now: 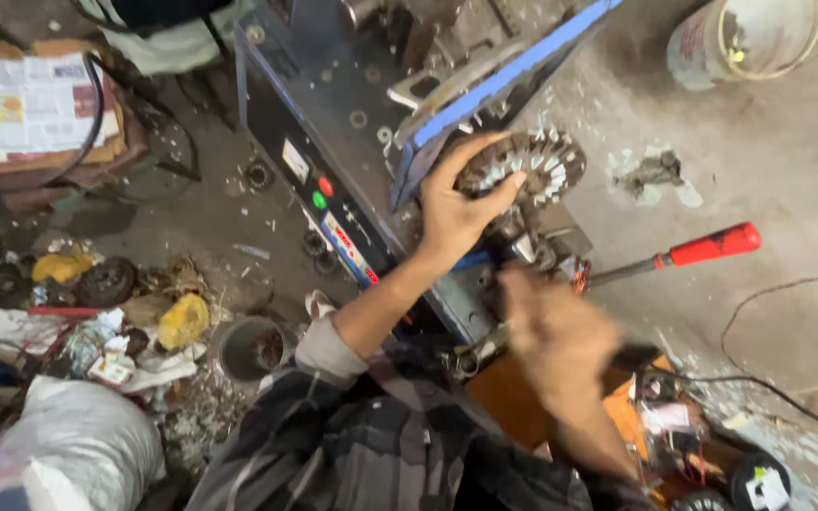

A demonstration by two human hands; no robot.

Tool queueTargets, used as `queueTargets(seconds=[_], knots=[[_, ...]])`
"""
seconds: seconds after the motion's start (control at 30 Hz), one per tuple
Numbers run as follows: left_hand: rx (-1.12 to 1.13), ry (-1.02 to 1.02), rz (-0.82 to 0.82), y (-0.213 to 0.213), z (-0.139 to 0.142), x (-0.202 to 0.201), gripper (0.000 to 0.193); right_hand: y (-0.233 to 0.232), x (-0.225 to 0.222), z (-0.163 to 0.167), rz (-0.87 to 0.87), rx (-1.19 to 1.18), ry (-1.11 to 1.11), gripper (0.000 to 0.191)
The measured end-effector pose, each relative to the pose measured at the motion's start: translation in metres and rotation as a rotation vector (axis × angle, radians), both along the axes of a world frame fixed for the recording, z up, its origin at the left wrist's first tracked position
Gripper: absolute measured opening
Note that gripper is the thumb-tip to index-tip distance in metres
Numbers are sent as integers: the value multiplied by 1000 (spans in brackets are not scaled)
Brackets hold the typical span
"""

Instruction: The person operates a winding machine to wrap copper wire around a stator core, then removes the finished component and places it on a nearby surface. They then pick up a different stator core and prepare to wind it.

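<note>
Left hand: fingers curled over the near edge of a round metal stator, thumb on its rim, gripping it. The stator is a toothed ring with pale slots. It sits on top of a small press fixture at the corner of a dark machine cabinet.

Right hand: blurred. It lies just below the fixture, near the base of a lever. Cannot tell whether the fingers are spread or closed, nor whether they hold anything.

Lever: dark rod with a red handle, running out to the right from the fixture, above the concrete floor.

Cabinet: red button and green button on its front face; blue-edged metal bar lying slantwise across its top, just above the stator.

Surroundings: white bucket at upper right; scrap and rags heaped on the floor at left; a white sack at lower left; black cable trailing at right.
</note>
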State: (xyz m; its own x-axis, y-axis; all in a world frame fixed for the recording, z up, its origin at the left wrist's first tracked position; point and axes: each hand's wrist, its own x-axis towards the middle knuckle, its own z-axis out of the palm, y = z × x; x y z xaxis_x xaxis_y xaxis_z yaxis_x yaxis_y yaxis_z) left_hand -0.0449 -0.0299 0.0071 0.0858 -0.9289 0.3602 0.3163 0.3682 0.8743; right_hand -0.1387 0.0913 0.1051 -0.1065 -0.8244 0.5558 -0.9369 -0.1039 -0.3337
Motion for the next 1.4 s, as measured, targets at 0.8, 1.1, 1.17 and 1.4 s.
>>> queueTargets(seconds=[0.8, 1.1, 1.17, 1.4], knots=[[283, 545, -350, 0, 3, -13, 46, -89, -52, -39, 332, 95, -1051, 45], [276, 748, -471, 3, -1, -16, 47, -91, -38, -47, 260, -73, -1170, 36], [341, 859, -551, 0, -2, -14, 38, -92, -42, -37, 246, -51, -1073, 36], [371, 1013, -686, -25, -13, -11, 31, -108, -41, -3, 239, 101, -748, 34]])
